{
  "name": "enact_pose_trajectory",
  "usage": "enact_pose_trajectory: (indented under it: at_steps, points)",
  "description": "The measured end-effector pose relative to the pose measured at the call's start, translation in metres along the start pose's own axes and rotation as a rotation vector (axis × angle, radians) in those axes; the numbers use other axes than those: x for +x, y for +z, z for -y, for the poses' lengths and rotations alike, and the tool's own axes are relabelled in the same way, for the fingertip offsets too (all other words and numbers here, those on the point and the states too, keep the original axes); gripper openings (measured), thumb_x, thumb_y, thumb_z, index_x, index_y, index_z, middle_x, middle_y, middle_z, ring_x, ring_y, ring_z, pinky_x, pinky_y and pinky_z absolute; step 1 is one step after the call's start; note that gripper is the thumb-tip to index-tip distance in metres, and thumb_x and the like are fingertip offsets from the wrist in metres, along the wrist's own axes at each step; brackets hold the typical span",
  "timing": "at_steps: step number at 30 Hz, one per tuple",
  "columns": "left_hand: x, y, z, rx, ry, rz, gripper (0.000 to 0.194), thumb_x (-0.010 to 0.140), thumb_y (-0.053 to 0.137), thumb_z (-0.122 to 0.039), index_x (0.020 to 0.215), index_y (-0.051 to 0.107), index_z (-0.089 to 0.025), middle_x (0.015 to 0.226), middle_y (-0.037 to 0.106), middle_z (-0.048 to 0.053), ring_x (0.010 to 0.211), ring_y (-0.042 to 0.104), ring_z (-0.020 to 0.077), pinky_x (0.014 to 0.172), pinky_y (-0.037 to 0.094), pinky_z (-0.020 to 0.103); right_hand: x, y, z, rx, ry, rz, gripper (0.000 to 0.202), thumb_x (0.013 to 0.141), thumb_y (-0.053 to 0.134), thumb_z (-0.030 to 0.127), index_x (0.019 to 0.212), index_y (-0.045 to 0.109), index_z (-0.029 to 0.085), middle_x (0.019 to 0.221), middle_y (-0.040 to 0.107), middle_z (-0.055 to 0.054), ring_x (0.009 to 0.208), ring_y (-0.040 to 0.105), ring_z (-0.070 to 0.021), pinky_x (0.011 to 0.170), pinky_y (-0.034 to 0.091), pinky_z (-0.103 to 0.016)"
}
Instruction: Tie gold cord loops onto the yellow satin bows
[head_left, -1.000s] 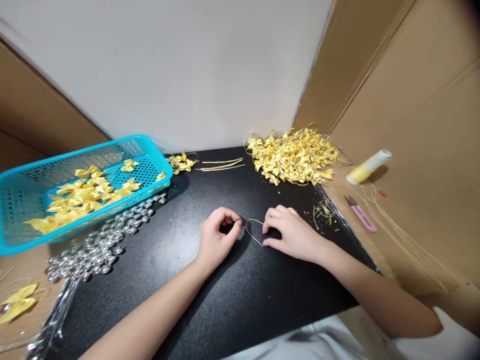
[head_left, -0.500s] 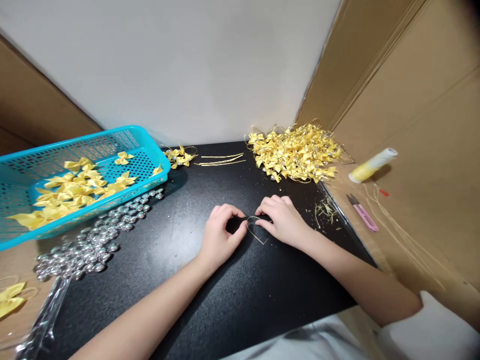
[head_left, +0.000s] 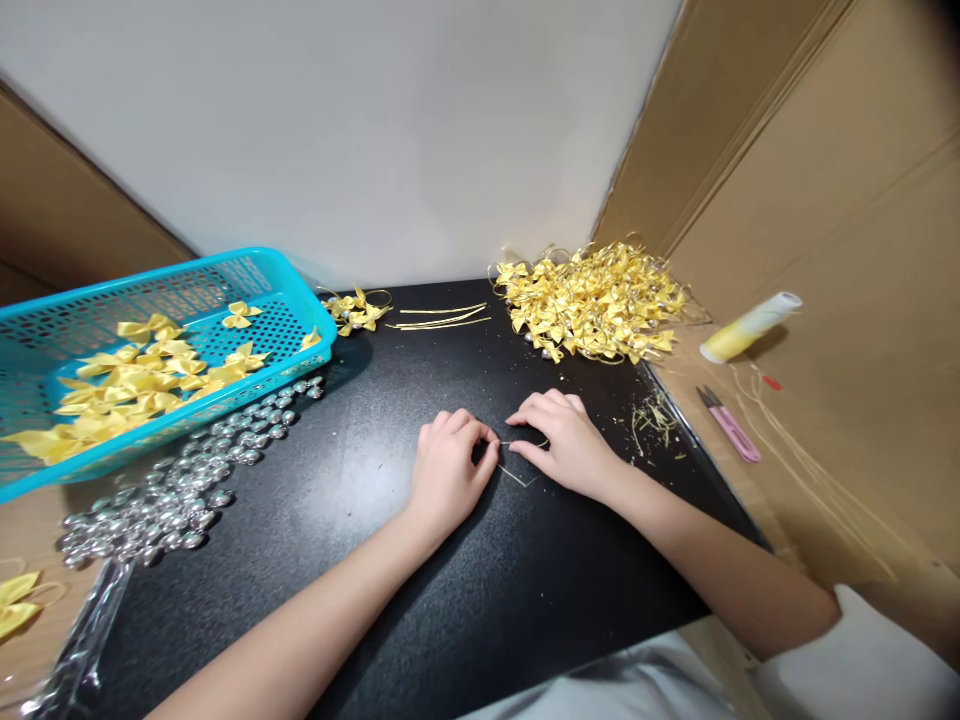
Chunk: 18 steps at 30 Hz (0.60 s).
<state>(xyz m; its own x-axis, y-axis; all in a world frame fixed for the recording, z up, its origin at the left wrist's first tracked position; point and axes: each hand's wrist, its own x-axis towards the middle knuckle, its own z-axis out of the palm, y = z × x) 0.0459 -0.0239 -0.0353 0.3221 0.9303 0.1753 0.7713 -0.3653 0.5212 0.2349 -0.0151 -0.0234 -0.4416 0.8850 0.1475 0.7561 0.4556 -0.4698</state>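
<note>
A thin gold cord (head_left: 517, 478) lies bent in a loop between my hands, over the black tabletop. My left hand (head_left: 454, 465) pinches the cord between thumb and forefinger. My right hand (head_left: 559, 440) is just to the right, its thumb and forefinger apart, with the cord passing between them. Behind the hands, several straight gold cords (head_left: 442, 318) rest on the tabletop. A large pile of yellow bows (head_left: 592, 305) with cords and silver beads is at the back right, and a smaller bow cluster (head_left: 356, 312) is beside the basket.
A blue basket (head_left: 300, 362) with yellow bows stands at the left. Silver beads (head_left: 176, 500) spread in front of it. On the right are pink snips (head_left: 731, 425), a yellow-and-white spool (head_left: 750, 328), long cords (head_left: 817, 470) and cord scraps (head_left: 654, 418).
My left thumb and forefinger have closed together on the cord. The right thumb and forefinger have spread a little, and the loop looks flatter. The view has shifted slightly.
</note>
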Motion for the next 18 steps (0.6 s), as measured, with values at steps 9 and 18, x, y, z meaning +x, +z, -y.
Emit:
enact_pose_trajectory:
  at_steps: [9, 18]
  points:
    - [-0.001, -0.005, 0.0, -0.115, -0.002, -0.012, 0.015, 0.091, 0.053, -0.026, 0.081, 0.062, -0.02, 0.082, 0.061, 0.003, 0.083, 0.051, 0.0213, 0.076, 0.036, 0.036, 0.001, 0.006, 0.004, 0.054, -0.024, -0.008, 0.005, 0.088, 0.068, 0.026, 0.09, 0.071, 0.022, 0.098, 0.067, -0.005, 0.098, 0.055, -0.0215, 0.088, 0.036, -0.038]
    - [-0.002, -0.005, 0.002, -0.151, -0.041, -0.017, 0.016, 0.09, 0.053, -0.027, 0.079, 0.063, -0.02, 0.081, 0.062, 0.004, 0.083, 0.051, 0.0217, 0.076, 0.036, 0.037, -0.005, -0.012, -0.015, 0.088, -0.024, -0.113, 0.008, 0.088, 0.068, 0.026, 0.081, 0.072, 0.024, 0.09, 0.067, -0.002, 0.092, 0.056, -0.0197, 0.088, 0.034, -0.038]
